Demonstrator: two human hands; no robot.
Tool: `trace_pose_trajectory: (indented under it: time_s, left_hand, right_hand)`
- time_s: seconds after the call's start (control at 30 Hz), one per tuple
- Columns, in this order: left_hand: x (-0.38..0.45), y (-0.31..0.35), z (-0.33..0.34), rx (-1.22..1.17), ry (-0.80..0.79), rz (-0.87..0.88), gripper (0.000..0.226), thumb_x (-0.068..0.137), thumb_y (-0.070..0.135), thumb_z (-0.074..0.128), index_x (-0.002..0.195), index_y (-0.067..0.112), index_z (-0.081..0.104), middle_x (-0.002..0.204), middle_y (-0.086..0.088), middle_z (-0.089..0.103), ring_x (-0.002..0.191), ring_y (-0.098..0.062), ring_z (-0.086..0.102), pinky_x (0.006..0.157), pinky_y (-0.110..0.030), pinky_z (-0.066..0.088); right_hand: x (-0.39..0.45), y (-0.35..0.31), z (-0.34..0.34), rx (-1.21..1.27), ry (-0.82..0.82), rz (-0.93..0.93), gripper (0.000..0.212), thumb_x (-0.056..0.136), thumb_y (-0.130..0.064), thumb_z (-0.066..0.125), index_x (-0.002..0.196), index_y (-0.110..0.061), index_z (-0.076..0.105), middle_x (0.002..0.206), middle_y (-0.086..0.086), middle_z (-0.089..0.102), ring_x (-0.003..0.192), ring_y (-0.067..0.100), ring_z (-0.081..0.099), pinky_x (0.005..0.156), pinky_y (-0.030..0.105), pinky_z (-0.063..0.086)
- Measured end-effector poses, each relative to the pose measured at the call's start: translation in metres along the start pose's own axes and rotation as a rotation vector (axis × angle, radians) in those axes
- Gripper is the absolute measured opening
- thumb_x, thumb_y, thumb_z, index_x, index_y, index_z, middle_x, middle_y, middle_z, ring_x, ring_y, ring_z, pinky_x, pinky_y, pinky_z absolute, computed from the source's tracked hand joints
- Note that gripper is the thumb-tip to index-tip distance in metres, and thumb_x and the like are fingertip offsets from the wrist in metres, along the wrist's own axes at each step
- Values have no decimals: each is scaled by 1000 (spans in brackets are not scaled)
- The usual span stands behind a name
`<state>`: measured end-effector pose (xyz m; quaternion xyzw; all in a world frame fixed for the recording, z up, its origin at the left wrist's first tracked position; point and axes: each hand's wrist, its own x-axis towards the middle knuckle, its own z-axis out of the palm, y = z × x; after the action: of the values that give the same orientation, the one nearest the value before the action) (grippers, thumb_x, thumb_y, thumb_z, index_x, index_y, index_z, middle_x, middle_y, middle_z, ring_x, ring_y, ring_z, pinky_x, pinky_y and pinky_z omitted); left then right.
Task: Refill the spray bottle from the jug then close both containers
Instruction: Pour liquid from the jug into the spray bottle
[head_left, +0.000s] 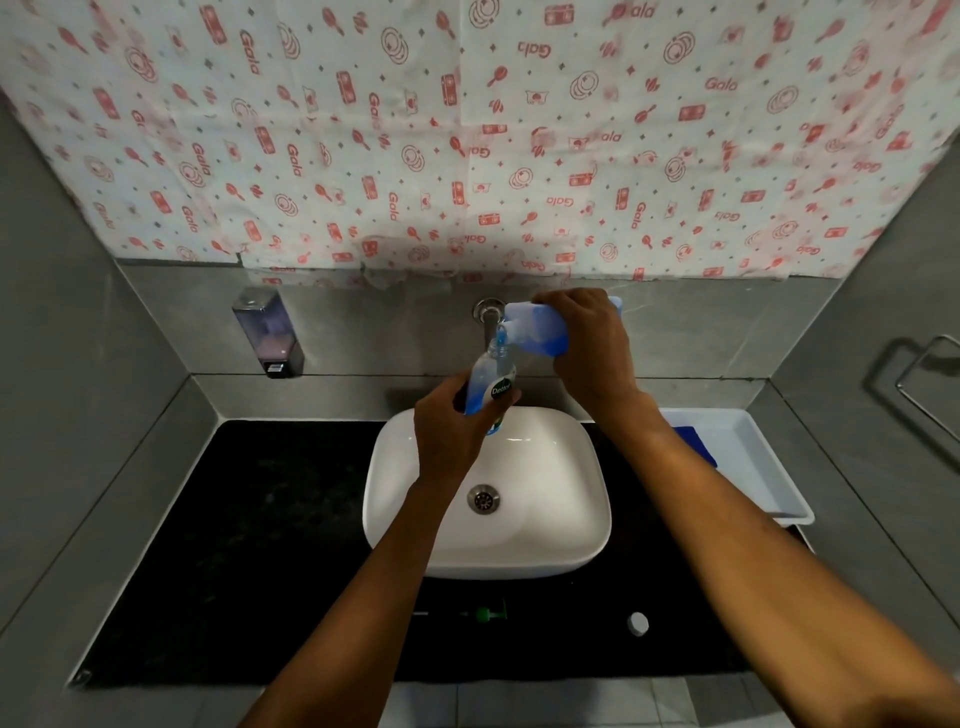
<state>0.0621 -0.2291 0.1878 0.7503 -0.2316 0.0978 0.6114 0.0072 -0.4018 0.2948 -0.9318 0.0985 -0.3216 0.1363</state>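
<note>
White basin (561, 525) on black counter (260, 545), wall soap dispenser (267, 332), white tray (753, 462)

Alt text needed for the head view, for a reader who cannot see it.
Over a white basin, the right hand tips a jug, pouring blue liquid into the bottle gripped by the left hand. A green pump head and white cap lie on the black counter.
</note>
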Motion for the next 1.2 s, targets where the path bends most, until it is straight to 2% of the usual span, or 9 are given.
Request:
trace_pose_trajectory:
  time_s: [0.13,0.2,0.33,0.53,0.8,1.0,1.2]
  left_hand:
    - [-1,2,0,-21,-4,5,40,75,46,83,94,13,71,76,9,68,65,-4,65,65,-12,54]
    - [0,2,1,-22,-10,7,37,76,42,86,94,15,70,76,10,68,65,-1,64,65,-9,53]
    - [1,-2,2,-15,-8,4,31,79,27,90,98,9,73,80,5,71,68,-11,67,65,-10,53]
    - [0,-2,5,-17,-11,13,30,80,27,88,97,8,72,79,2,72,67,-8,66,64,-12,54]
    - [2,-2,7,-14,-13,17,30,78,30,91,96,14,73,75,12,67,68,0,66,64,-8,51]
    - [4,-2,8,-14,-8,19,31,78,31,91,96,13,73,75,10,69,65,-4,65,63,-10,52]
    - [5,-2,8,-11,-8,35,33,79,33,89,101,14,74,81,6,73,70,-14,70,64,-18,57]
  right_hand:
    - [0,0,-1,-4,0,-5,50,78,-9,86,125,-10,69,125,14,71,117,31,63,105,46,52]
    - [0,0,-1,-6,2,-6,50,78,-7,86,124,-10,69,125,15,70,117,32,63,104,47,53]
    - [0,-1,-1,-18,6,-6,50,78,-8,86,125,-10,69,125,14,70,118,32,63,104,47,52]
    - [1,2,-1,-5,5,1,50,77,-7,86,125,-10,69,125,15,70,118,33,63,105,48,52]
    - [1,4,-2,-20,-2,-2,51,77,-8,87,125,-10,69,125,15,70,118,33,63,104,49,52]
    - [3,4,-3,-10,10,4,48,79,-11,86,125,-10,70,125,15,70,118,31,63,105,46,52]
    - [4,4,-5,-5,5,2,49,79,-11,86,125,-10,69,126,15,70,118,31,63,106,46,51]
